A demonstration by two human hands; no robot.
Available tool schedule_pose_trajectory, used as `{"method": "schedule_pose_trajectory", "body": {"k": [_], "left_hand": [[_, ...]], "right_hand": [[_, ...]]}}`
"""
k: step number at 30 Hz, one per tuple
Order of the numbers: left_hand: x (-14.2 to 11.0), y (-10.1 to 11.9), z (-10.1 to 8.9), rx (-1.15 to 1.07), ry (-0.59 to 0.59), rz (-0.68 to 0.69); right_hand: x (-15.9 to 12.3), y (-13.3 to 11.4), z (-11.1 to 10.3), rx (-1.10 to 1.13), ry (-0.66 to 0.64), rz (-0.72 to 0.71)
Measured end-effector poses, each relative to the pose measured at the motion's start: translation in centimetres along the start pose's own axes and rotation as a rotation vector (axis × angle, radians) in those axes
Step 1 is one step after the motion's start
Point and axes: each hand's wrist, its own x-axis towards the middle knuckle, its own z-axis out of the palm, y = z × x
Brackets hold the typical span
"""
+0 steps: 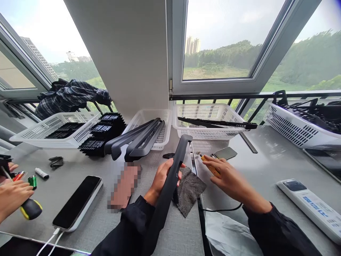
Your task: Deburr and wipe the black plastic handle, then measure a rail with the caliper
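My left hand (160, 179) grips a long black plastic strip (170, 185), which stands tilted with its hooked far end up and its near end by my sleeve. A small yellow-handled tool (211, 166) lies under the fingers of my right hand (229, 179), which close around its handle; its thin tip points away to the left. Beneath the strip a dark grey cloth (188, 190) is spread on the table. Just beyond the yellow tool lies a flat grey rectangular object (226, 153).
White baskets (210, 133) hold black parts along the window; more strips (142, 144) lean on one. At left, a co-worker's hands (13, 195) are near a black-and-yellow screwdriver handle (31, 209). A phone (78, 202) with cables, white paper (226, 233) and a power strip (310, 208) lie about.
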Motion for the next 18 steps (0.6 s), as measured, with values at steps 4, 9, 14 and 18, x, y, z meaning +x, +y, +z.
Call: {"method": "schedule_pose_trajectory", "body": {"k": [4,9,14,18], "left_hand": [[0.0,0.1,0.2,0.002,0.012,-0.009],[0.1,-0.1,0.3,-0.009,0.023,0.007],[0.1,-0.1,0.3,0.001,0.022,-0.021],[0.0,0.0,0.2,0.020,0.001,-0.038]], "right_hand": [[-0.7,1.1,-2.5,0.200,-0.077,-0.035],[-2.2,1.0,-5.0,0.288,-0.232,-0.028],[-2.9,-0.1,-5.4,0.384,-0.321,-0.002],[-2.1,-0.6,-3.8,0.387,-0.277,-0.034]]}}
